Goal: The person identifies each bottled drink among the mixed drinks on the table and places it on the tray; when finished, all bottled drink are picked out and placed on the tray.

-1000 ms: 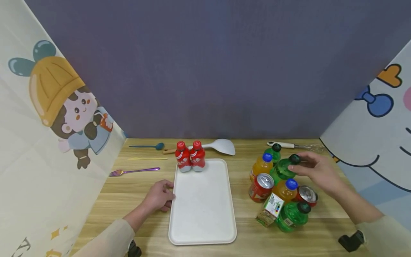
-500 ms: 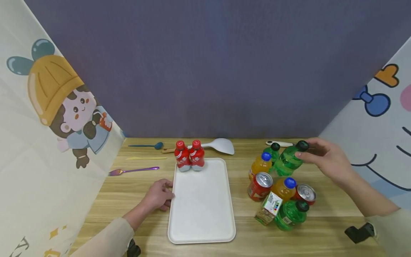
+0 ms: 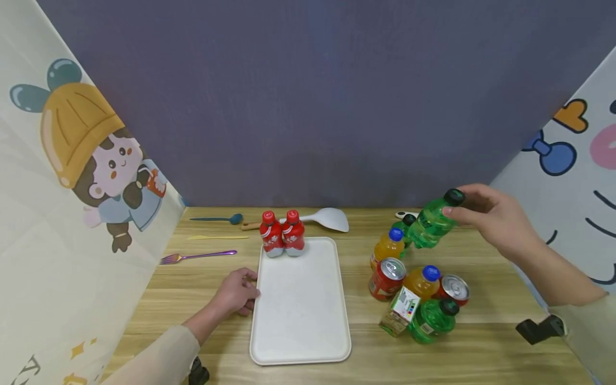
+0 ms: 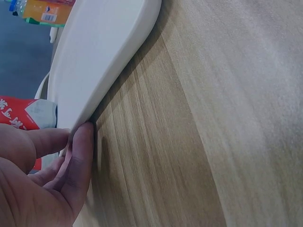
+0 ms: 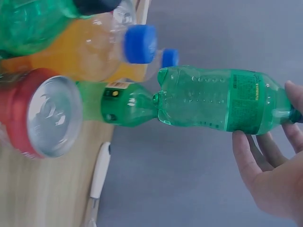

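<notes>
My right hand [image 3: 457, 207] grips a green plastic bottle [image 3: 431, 220] by its black-capped neck and holds it tilted in the air above the drinks cluster; the right wrist view shows the green bottle [image 5: 222, 101] with my fingers [image 5: 251, 156] curled under its top. My left hand [image 3: 247, 291] rests on the table, and its fingertips [image 4: 83, 156] touch the left rim of the white tray [image 3: 298, 321], whose rim [image 4: 94, 56] also fills the left wrist view. Two small red bottles [image 3: 281, 233] stand together at the tray's far end.
On the table under the lifted bottle lie and stand orange bottles [image 3: 387, 247], red cans [image 3: 385, 278], a green bottle [image 3: 430, 318] and a small carton [image 3: 399, 313]. A fork [image 3: 197, 256], a teal spoon [image 3: 218, 218] and a white spatula [image 3: 327, 218] lie at the back left.
My right hand has lifted the green bottle up out of the cluster and a little to the right. The left hand has stayed at the tray's edge.
</notes>
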Demonstrator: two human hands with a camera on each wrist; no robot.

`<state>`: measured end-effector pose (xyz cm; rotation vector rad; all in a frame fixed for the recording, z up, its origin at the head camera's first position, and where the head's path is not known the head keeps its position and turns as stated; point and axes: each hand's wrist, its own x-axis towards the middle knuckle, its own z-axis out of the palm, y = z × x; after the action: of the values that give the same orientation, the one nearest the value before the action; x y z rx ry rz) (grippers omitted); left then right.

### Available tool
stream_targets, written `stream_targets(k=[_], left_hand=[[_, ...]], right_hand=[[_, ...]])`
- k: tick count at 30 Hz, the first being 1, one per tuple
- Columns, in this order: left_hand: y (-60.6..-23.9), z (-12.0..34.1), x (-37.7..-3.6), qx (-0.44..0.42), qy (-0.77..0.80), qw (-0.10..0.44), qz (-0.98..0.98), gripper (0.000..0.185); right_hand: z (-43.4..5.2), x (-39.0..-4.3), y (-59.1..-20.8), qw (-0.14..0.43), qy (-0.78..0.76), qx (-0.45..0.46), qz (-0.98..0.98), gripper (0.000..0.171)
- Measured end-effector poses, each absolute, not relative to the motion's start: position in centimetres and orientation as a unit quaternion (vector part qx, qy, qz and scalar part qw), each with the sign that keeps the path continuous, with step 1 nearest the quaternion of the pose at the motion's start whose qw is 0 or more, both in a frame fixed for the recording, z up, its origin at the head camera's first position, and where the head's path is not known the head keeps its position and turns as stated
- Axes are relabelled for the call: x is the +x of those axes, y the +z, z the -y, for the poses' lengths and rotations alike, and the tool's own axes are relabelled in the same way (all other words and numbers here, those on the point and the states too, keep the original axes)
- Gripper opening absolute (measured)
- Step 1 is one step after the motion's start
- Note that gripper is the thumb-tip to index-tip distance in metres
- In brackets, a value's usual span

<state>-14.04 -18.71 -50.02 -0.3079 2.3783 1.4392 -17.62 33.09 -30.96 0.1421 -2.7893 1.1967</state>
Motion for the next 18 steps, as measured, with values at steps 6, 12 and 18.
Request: stream_targets(k=[6,12,18], left_hand=[[-50.1,18.7,-14.1,-0.107,0.503,0.173,-0.840,0.039],[-50.0,18.8,-14.2,-0.105,0.500,0.176,-0.841,0.040],[-50.1,18.9,-14.3,-0.111,0.498,0.182,-0.840,0.041]], right_hand=[[-31.8,-18.3,-29.5,0.048,0.391,0.052,0.918,0.045],[-29.9,-19.2,-28.0,0.045,0.385,0.059,0.920,0.047],[-27.8,-20.4,-27.4,0.033,0.418,0.074,0.905,0.047]])
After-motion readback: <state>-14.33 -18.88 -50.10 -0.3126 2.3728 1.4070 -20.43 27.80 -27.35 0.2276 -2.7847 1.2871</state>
